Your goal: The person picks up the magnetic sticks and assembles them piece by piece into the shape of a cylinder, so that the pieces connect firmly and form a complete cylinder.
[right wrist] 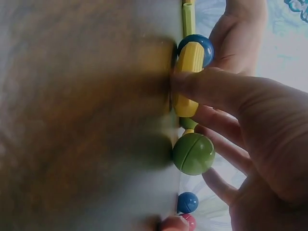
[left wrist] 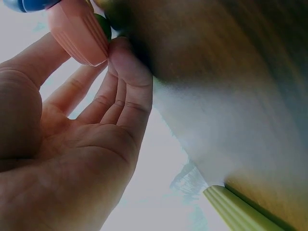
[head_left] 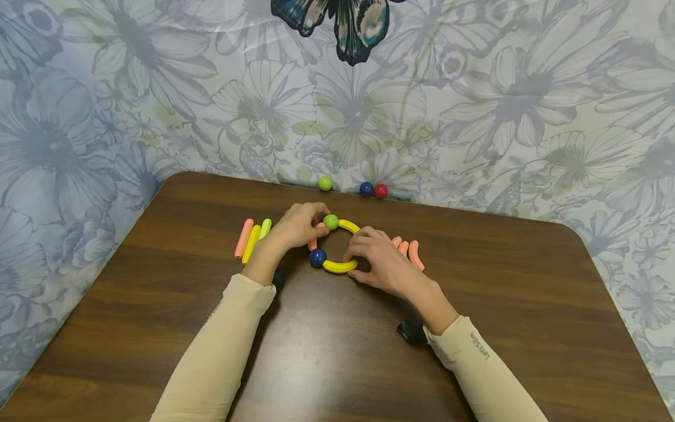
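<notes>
Left hand (head_left: pixel 295 227) pinches the pink curved rod (head_left: pixel 313 243) behind the nearer blue ball (head_left: pixel 317 258), right hand (head_left: pixel 387 264) the yellow curved rod (head_left: pixel 339 267) beside it — best kept level.

On the smooth, wood-grained, sheeny desk (head_left: pixel 527 305), the balls (head_left: pixel 318 258) look like glossy plastic, the curved rods (head_left: pixel 340 267) ridged plastic; above it, the sleeves (head_left: pixel 211 351) are matt cloth.
</notes>
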Action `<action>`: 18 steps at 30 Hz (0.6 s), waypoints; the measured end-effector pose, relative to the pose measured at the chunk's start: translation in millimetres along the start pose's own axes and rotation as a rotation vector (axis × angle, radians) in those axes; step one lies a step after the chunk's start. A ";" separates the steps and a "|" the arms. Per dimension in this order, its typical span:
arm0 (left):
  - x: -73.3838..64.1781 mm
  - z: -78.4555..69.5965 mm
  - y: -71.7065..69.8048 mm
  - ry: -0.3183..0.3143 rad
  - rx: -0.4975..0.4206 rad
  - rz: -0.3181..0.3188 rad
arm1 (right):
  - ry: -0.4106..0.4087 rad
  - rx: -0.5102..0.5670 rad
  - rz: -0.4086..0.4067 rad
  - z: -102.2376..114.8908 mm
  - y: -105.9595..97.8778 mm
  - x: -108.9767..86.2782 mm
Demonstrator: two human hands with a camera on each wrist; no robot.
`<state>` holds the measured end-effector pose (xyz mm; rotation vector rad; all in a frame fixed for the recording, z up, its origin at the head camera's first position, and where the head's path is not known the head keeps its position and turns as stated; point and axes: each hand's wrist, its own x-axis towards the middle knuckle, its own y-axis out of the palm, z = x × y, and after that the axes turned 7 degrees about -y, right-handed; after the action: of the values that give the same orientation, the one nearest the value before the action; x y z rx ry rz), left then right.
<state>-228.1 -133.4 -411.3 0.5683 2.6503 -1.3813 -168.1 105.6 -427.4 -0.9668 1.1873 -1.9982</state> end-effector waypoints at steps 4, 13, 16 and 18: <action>0.6 -0.3 -0.1 0.000 0.004 0.004 | 0.009 0.059 -0.013 -1.8 -1.0 -0.1; 0.9 -1.4 0.3 0.001 0.026 -0.003 | 0.059 0.137 -0.044 -4.3 -3.5 -1.1; 0.9 -2.1 0.1 0.000 0.032 -0.008 | 0.069 0.146 -0.042 -4.2 -4.2 -1.1; 0.8 -2.0 0.3 0.004 0.034 -0.010 | 0.067 0.148 -0.041 -4.5 -4.3 -1.2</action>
<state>-228.6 -131.3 -410.6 0.5619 2.6413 -1.4315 -171.7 110.3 -425.2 -0.8626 1.0450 -2.1327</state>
